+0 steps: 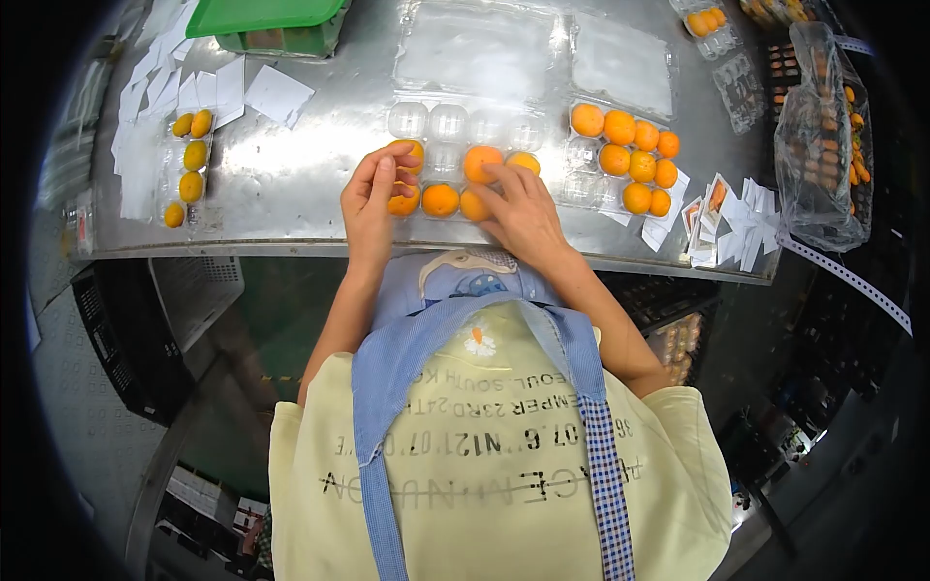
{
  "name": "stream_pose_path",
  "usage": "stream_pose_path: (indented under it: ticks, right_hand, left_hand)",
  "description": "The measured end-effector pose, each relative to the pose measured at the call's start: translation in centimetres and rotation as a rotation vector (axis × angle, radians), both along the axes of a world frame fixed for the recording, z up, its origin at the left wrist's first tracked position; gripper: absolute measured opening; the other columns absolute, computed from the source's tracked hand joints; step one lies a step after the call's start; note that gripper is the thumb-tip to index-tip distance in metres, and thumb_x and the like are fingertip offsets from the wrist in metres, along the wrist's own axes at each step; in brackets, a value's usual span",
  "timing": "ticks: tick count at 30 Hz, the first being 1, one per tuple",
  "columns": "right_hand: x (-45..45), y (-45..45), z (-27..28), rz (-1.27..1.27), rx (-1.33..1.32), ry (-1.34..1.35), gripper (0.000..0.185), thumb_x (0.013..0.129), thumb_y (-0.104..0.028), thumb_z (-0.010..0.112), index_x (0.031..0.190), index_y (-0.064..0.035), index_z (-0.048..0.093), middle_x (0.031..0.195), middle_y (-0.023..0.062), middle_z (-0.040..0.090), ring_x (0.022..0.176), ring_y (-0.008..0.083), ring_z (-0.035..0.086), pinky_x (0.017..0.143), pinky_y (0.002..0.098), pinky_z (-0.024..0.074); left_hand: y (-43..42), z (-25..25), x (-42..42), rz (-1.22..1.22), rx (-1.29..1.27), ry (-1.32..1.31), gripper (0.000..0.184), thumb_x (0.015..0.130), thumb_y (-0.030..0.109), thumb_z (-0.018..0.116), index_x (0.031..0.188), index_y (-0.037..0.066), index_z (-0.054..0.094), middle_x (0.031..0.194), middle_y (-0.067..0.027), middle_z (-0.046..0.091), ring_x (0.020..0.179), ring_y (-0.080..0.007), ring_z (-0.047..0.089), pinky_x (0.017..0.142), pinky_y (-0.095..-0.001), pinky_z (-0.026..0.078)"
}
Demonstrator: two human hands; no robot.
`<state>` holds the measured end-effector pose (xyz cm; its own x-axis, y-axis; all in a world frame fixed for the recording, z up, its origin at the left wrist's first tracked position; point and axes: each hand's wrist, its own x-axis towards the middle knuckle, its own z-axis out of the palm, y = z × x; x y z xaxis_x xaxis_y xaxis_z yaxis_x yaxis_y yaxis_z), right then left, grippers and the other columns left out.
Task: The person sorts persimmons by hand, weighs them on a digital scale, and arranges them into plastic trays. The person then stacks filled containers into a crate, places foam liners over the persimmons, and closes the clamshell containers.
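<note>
In front of me lies a clear plastic tray (448, 122) with round cups, its nearer cups partly filled with oranges (441, 200). My left hand (372, 197) is at its left side, thumb and fingers curled around an orange (412, 157) in a left cup. Another orange (404, 201) sits right beside that hand. On the right side my right hand (524, 209) has its fingers bent over an orange (474, 204) in the near row. Its fingertips reach an orange (481, 163) behind; one more orange (524, 162) shows past the knuckles.
To the right stands a tray of oranges (641, 167); to the left, a narrower tray with yellower fruit (192, 186). White paper cards (278, 94) and picture cards (715, 198) lie about. A green-lidded box (266, 14) and stacked clear trays (475, 48) are at the back.
</note>
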<state>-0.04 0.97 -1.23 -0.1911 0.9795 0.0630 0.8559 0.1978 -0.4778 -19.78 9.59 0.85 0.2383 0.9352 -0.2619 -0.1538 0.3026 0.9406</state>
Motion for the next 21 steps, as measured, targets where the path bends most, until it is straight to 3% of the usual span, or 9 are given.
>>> stream_pose_path:
  ticks: [5,11,17,21]
  right_hand:
    - [0.9,0.2,-0.1,-0.007,0.003,0.092,0.050,0.061,-0.015,0.078,0.107,-0.0051,0.060,0.123,0.0116,0.050,0.115,0.0318,0.045,0.095,0.0413,0.0389]
    - [1.0,-0.1,2.5,-0.249,-0.029,0.602,0.049,0.062,-0.016,0.078,0.106,-0.0050,0.059,0.120,0.0122,0.052,0.113,0.0305,0.046,0.096,0.0400,0.0381]
    - [0.6,0.1,4.5,-0.197,0.083,0.571,0.053,0.061,-0.015,0.079,0.109,-0.0050,0.058,0.120,0.0118,0.051,0.114,0.0301,0.046,0.097,0.0397,0.0380]
    - [0.4,0.1,4.6,-0.141,0.075,0.542,0.052,0.065,-0.015,0.077,0.112,-0.0042,0.058,0.123,0.0112,0.050,0.114,0.0277,0.046,0.096,0.0386,0.0386]
  left_hand:
    - [-0.4,-0.6,0.0,-0.092,-0.015,0.061,0.024,0.096,0.021,0.051,0.110,0.004,0.061,0.095,-0.0043,0.063,0.077,-0.0080,0.055,0.068,-0.0210,0.044]
    - [-1.1,-1.1,0.5,-0.331,-0.109,0.039,0.027,0.095,0.023,0.053,0.116,0.005,0.056,0.097,-0.0055,0.063,0.079,-0.0088,0.056,0.069,-0.0221,0.046]
    - [-1.8,1.4,1.7,-0.545,-0.281,-0.126,0.040,0.091,0.022,0.060,0.124,0.004,0.048,0.109,-0.0101,0.061,0.089,-0.0124,0.059,0.074,-0.0249,0.048]
    - [-2.4,1.2,2.3,-0.424,-0.204,-0.184,0.049,0.083,0.012,0.070,0.126,0.004,0.048,0.109,-0.0099,0.060,0.093,-0.0130,0.060,0.080,-0.0258,0.049]
